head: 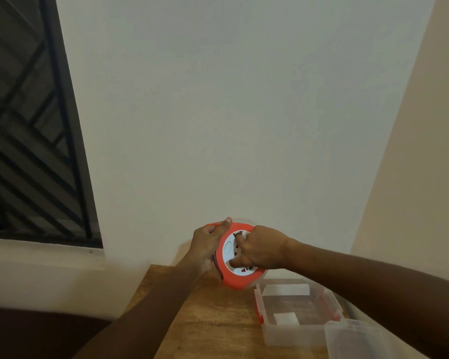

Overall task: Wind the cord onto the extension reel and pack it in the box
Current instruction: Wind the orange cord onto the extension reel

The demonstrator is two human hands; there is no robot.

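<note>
An orange extension reel (234, 280) with a white socket face is held up above the far end of the wooden table (213, 320). My left hand (209, 243) grips its left rim from behind, thumb on top. My right hand (261, 251) is closed on the white face, fingers pressed into its centre. A thin orange cord (213, 225) runs out leftward past my left thumb. The clear plastic box (294, 330) with red latches stands open on the table, below and right of the reel.
A clear lid (358, 340) lies at the box's right front corner. A plain wall is close behind the table, with a barred dark window (29, 141) at left. Beside the table's left edge lies dark floor.
</note>
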